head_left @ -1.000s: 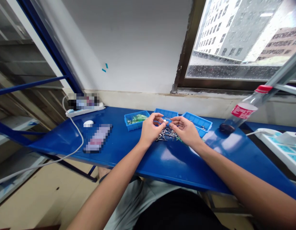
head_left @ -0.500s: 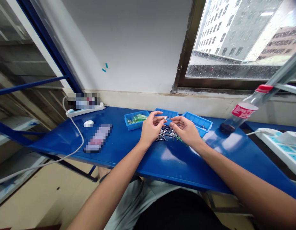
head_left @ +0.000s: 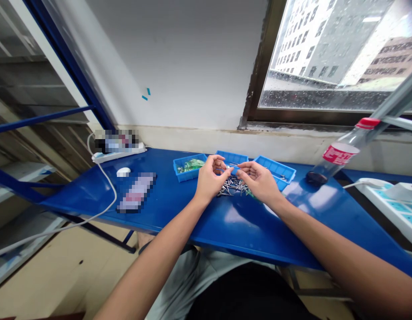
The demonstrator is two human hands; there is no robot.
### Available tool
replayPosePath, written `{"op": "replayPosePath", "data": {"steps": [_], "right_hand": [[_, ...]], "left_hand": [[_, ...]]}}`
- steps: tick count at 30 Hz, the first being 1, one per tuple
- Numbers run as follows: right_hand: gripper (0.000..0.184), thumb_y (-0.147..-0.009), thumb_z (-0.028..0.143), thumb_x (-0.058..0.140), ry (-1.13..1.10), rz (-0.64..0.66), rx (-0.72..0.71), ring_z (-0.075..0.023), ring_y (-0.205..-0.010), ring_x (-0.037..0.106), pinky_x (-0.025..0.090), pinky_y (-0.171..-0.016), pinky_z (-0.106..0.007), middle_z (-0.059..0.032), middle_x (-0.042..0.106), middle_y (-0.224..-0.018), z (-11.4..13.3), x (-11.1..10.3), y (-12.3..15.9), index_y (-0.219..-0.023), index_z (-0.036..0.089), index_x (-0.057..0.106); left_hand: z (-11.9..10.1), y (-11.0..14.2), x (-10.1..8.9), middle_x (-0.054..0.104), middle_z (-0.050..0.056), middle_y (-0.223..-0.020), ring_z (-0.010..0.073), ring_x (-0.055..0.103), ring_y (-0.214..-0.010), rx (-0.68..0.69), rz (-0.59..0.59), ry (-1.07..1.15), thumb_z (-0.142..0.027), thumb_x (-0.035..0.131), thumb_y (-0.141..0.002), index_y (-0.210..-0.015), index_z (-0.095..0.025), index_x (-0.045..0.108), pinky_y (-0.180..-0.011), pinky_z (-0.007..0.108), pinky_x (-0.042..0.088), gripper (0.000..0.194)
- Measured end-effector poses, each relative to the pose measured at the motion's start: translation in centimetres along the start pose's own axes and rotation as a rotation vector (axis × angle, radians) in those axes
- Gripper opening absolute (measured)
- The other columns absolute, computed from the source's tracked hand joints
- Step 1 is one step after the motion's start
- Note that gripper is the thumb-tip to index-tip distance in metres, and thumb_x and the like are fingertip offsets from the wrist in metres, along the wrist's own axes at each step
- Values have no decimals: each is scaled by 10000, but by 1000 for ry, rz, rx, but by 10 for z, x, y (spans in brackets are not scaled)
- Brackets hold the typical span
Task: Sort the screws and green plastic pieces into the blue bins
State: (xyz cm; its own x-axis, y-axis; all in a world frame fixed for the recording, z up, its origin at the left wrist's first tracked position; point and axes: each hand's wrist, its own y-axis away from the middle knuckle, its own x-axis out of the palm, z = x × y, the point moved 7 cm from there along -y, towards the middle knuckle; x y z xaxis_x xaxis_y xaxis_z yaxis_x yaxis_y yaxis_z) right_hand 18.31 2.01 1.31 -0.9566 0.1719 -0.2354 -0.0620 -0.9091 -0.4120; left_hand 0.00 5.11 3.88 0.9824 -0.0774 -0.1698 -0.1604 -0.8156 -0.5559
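My left hand (head_left: pixel 209 178) is curled in a pinch above a pile of loose metal fasteners (head_left: pixel 237 184), thin and shiny like screws or rivets. A small pale piece shows at its fingertips, too small to name. Facing it from the right, my right hand (head_left: pixel 257 178) pinches a thin metal fastener (head_left: pixel 233 164) that points toward the left fingers. Behind my hands stand blue bins: the left bin (head_left: pixel 183 177) holds green pieces, the middle bin (head_left: pixel 231 156) is partly hidden, and the right bin (head_left: pixel 276 165) holds a few small metal pieces.
A plastic bottle (head_left: pixel 341 153) with a red cap stands at the right, near a power strip (head_left: pixel 397 200). To the left lie a blurred flat object (head_left: pixel 135 193), a white mouse-like object (head_left: pixel 123 171) and a white cable (head_left: pixel 114 191) crossing the blue table (head_left: pixel 206 222).
The fingertips have shifted slightly. The pale round piece that showed between my left thumb and finger is now mostly covered. Both arms stay in place.
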Motion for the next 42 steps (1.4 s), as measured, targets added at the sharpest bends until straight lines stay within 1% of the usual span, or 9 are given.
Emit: {"op": "replayPosePath", "data": {"steps": [3,8,12,15,19,23,31,37,42], "right_hand": [[387,-916,545,760,-10,1,10,-257,-883,740,638,-733,-400,-86,755,-949,-1,1,0,-1113,218,695],[376,-914,534,763,-26,4,21,-262,-898,741,631,-735,-401,-92,758,-971,0,0,0,-1108,220,695],[379,-914,539,763,-18,8,24,-263,-894,741,631,-733,-404,-94,758,-975,0,0,0,-1107,221,697],[388,-913,546,763,-15,10,20,-265,-899,740,636,-738,-406,-92,757,-966,-2,0,0,-1113,220,697],[390,-922,549,754,-2,6,12,-257,-884,737,638,-738,-403,-86,753,-950,-1,0,0,-1117,217,696],[408,-921,564,749,-5,6,11,-253,-885,736,639,-736,-393,-85,754,-950,0,0,0,-1123,213,696],[391,-919,550,749,-15,9,15,-264,-929,735,648,-748,-405,-98,755,-1003,1,0,1,-1127,223,694],[405,-928,578,735,-33,8,12,-258,-895,744,648,-731,-400,-91,760,-981,0,2,0,-1124,225,694],[412,-877,562,808,-25,-1,-32,-255,-896,743,650,-789,-418,-85,768,-984,9,3,3,-1094,229,700]], "left_hand": [[3,-1,1,771,66,-1011,180,759,-901,-14,9,45,-210,798,-880,-1172,-205,595,-823,297,601,356],[7,1,6,790,107,-1171,217,799,-1009,-62,62,174,-150,657,-960,-1257,-211,584,-946,384,637,312],[4,0,5,799,91,-1096,218,796,-1004,-63,50,189,-167,731,-924,-1208,-208,595,-944,371,634,318],[2,-1,2,782,63,-1003,194,775,-930,-25,20,101,-191,811,-871,-1179,-206,601,-860,318,616,373],[1,-2,1,753,48,-952,167,738,-853,6,7,31,-194,823,-861,-1170,-201,606,-789,283,584,377],[2,-1,3,772,59,-980,173,753,-875,5,25,36,-179,807,-869,-1181,-197,609,-816,295,600,370],[6,1,6,798,102,-1196,249,780,-1128,-35,90,118,-192,701,-962,-1264,-221,607,-1008,418,630,317],[-4,1,5,816,78,-1092,213,798,-1016,19,64,54,-152,757,-904,-1222,-205,621,-951,365,635,350],[-10,5,9,815,51,-1053,190,793,-994,91,125,-36,-111,749,-892,-1208,-204,642,-899,311,623,345]]}}
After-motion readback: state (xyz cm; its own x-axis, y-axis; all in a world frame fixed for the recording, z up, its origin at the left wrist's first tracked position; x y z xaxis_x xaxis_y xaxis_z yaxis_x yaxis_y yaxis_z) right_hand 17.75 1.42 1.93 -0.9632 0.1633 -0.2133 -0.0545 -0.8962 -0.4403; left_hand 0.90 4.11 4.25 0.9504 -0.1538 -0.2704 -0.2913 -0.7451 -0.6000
